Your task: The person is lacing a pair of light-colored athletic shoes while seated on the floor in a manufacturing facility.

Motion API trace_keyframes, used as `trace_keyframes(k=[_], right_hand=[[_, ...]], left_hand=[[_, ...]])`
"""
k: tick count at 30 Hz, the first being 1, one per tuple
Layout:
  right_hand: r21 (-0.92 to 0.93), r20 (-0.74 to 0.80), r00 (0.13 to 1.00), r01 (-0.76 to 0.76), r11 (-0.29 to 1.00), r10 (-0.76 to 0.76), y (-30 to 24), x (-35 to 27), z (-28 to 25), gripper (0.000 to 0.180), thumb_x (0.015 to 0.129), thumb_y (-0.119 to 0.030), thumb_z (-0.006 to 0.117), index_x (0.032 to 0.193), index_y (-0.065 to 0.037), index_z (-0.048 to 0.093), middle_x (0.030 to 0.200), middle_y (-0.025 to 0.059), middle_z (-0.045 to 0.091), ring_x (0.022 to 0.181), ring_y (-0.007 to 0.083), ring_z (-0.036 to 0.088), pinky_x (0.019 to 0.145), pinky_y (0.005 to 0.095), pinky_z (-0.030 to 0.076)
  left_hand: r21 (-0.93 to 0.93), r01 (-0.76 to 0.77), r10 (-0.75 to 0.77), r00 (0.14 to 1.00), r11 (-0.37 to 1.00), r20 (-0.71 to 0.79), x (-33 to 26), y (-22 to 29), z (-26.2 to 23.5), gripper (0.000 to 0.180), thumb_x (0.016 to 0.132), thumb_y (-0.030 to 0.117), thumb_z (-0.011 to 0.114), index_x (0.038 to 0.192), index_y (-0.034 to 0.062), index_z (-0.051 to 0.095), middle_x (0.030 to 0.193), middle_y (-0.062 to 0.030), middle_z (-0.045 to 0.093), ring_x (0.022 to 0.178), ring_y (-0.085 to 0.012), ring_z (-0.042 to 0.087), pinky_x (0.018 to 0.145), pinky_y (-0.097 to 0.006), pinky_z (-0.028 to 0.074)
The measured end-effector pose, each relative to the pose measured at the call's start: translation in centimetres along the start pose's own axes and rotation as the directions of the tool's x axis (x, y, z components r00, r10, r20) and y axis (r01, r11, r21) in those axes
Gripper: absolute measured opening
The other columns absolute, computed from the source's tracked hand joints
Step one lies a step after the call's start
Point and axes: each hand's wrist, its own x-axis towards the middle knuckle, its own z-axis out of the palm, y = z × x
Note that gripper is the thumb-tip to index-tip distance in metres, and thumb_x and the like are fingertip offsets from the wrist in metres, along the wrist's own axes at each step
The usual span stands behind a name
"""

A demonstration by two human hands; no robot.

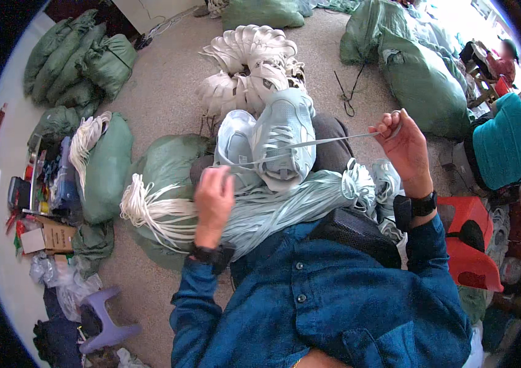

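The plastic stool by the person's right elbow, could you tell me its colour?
The plastic stool is red, clearest in the head view.

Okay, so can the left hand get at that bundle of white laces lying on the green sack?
Probably yes. The left hand sits at the pale blue shoe, and the bundle of white laces lies just to its left on the green sack, with nothing between them. It would have to let go first.

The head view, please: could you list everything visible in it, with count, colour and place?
shoes: two, pale blue, on the lap
lace: one, pale blue, stretched from shoe to right hand
lace bundle: one, pale blue, across the lap
white laces: one bunch, on a green sack, left
white shoes: a pile, floor ahead
green sacks: several, around the floor
red stool: one, right
purple stool: one, lower left
left hand: at the shoes
right hand: pinching the lace
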Motion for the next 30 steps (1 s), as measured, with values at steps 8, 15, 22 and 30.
trace_keyframes(k=[8,15,22,30], right_hand=[[-0.024,-0.151,0.984,0.088,0.996,-0.091,-3.8,-1.9,-3.4,0.029,0.105,-0.028,0.046,0.100,-0.006,0.065,0.094,0.0058,0.065,0.075,0.0156,0.059,0.074,0.0331,0.049],[-0.434,-0.322,0.944,-0.082,0.897,-0.070,-1.6,-2.2,-3.2,0.027,0.101,-0.013,0.055,0.126,-0.002,0.058,0.091,0.0028,0.064,0.067,0.0064,0.052,0.059,0.0190,0.043],[-0.652,-0.194,0.946,-0.322,0.686,0.259,4.0,-0.6,0.9,0.016,0.099,-0.016,0.058,0.107,-0.004,0.063,0.084,0.0038,0.068,0.068,0.0085,0.063,0.060,0.0204,0.049],[-0.879,-0.105,0.942,-0.238,0.412,0.320,12.1,0.9,0.4,0.016,0.092,-0.014,0.062,0.095,0.001,0.066,0.077,0.0112,0.068,0.068,0.0167,0.067,0.059,0.0321,0.051]], left_hand=[[0.133,-0.400,0.404,0.915,0.907,-0.003,2.7,5.5,5.7,0.026,0.080,0.013,0.072,0.104,0.0085,0.064,0.099,-0.0055,0.057,0.098,-0.0267,0.054,0.086,-0.041,0.043],[0.149,-0.403,0.416,0.907,0.903,-0.069,4.0,6.4,7.4,0.027,0.076,0.017,0.073,0.102,0.0126,0.065,0.098,-0.0027,0.055,0.098,-0.0229,0.053,0.097,-0.046,0.036],[0.087,-0.338,0.347,0.931,0.937,-0.113,4.6,7.0,8.9,0.021,0.074,0.013,0.071,0.095,0.0138,0.065,0.096,-0.0015,0.056,0.097,-0.0242,0.054,0.099,-0.047,0.034],[0.159,-0.503,0.517,0.853,0.849,-0.063,5.6,5.6,8.3,0.012,0.081,0.015,0.066,0.093,0.0135,0.064,0.093,-0.0009,0.058,0.094,-0.0207,0.056,0.103,-0.050,0.032]])
